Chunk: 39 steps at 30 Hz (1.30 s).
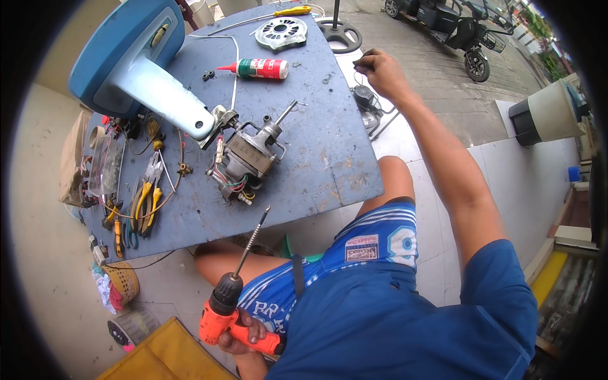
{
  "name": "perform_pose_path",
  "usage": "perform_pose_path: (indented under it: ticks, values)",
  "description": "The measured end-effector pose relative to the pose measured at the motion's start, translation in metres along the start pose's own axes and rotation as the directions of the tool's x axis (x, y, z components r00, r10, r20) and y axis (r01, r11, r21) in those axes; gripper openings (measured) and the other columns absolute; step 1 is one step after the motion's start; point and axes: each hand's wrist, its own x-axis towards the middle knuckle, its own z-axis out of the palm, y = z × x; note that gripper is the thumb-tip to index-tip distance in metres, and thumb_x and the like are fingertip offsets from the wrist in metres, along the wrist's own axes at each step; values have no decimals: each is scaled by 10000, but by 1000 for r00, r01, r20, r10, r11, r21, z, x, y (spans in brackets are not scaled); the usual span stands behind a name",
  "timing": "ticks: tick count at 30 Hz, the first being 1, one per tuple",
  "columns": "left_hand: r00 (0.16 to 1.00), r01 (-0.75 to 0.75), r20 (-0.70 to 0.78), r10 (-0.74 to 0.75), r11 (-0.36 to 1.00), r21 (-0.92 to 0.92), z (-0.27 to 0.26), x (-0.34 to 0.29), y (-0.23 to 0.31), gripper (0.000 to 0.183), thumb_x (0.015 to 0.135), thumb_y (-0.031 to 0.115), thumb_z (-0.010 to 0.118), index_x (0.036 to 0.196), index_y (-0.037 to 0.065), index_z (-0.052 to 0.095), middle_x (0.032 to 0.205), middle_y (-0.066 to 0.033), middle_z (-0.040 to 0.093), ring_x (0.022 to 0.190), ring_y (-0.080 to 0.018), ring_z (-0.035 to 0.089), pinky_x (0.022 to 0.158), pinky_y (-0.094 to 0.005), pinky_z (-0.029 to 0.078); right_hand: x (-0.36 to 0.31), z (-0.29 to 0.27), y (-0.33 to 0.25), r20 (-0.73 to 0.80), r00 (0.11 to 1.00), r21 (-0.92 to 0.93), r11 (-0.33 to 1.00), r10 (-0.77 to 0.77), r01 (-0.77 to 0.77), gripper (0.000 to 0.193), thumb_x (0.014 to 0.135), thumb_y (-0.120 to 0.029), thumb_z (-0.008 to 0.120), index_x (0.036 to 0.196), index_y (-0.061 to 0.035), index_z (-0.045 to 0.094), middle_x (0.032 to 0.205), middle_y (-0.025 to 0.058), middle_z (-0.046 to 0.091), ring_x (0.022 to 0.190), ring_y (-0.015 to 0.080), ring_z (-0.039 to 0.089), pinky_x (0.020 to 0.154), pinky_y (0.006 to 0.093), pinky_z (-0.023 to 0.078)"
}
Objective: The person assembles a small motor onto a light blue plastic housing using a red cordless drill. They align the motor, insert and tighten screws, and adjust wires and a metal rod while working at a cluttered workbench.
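My left hand is wrapped round the grip of an orange cordless drill, held over my lap. A long screwdriver bit in its black chuck points up toward the table's near edge. My right arm stretches out past the table's right side. There my right hand has its fingertips pinched together; what they hold, if anything, I cannot make out. Just below that hand is a dark motor-like part with a wire. On the table lies an electric fan motor with coloured wires, beside the blue fan stand.
The blue-grey table also bears a red-and-green glue bottle, a round slotted cover, a yellow screwdriver and several yellow-handled pliers. A yellow basket stands on the floor at left. A three-wheeler is parked outside.
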Motion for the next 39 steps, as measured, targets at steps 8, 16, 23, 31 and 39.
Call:
perform_pose_path:
  ticks: [8,16,23,31,39]
  values:
    - [998,-23,-58,26,999,47,-10,-9,5,551,972,342,710,1282,-58,493,1038,-194,639,699,-252,665,677,-465,573,-49,-26,-57,-236,871,90,883,-431,461,288,946,-219,770,1181,-62,721,1180,160,675,1067,340,700,910,411,578]
    - [997,-70,-37,72,996,56,7,-2,10,627,974,296,706,1377,-86,414,1119,-235,636,643,-251,664,663,-462,574,-165,0,-115,558,602,130,777,-571,617,520,1075,-411,521,1571,-262,477,1627,56,451,1527,249,384,1248,557,266]
    - [997,-68,-33,70,996,58,10,-6,3,668,970,267,707,1447,-67,379,1164,-258,618,698,-266,690,680,-471,580,-16,23,-44,558,641,-15,765,-528,643,495,1126,-444,363,1594,-295,425,1676,11,379,1581,235,272,1308,563,148]
    - [995,-90,-37,89,996,-24,23,-9,-2,805,914,236,747,1533,-61,326,1183,-264,630,741,-278,701,762,-475,584,89,1,19,-71,983,-128,979,-167,157,282,1019,-109,608,1280,-59,702,1255,157,719,1161,360,680,988,422,529]
    - [992,-129,2,130,986,-105,3,9,19,845,891,205,801,1566,18,328,1214,-283,637,750,-278,703,758,-441,580,48,6,-124,-1,724,151,715,-690,682,333,975,27,648,1299,-37,690,1258,141,713,1172,267,693,1020,345,529]
